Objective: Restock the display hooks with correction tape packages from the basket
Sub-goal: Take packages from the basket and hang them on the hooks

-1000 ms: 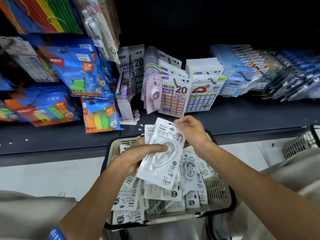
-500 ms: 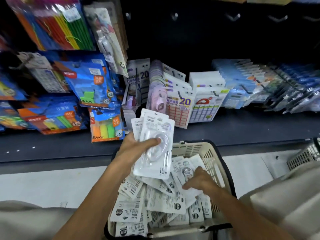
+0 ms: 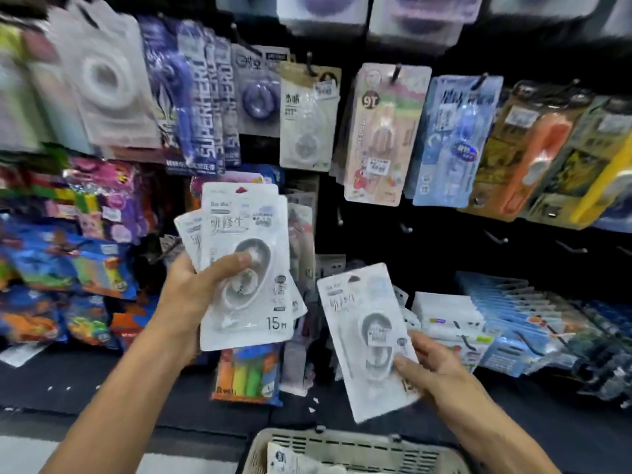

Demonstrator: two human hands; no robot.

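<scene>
Before hooks point(image 3: 396, 71), two hands point(image 3: 191, 292), several packages point(image 3: 244, 268)

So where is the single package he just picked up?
The single package is in the right hand, lower right of the head view, above the basket and beside the left hand's stack.

Bare hooks point(image 3: 496, 237) on dark panel unobstructed; hanging packs point(image 3: 372, 131) crowd above

The left hand point(image 3: 191, 295) grips a fanned stack of correction tape packages point(image 3: 244, 275) at frame centre; the right hand point(image 3: 434, 367) holds a single package point(image 3: 367, 340) lower right, above the basket point(image 3: 342, 446).
</scene>
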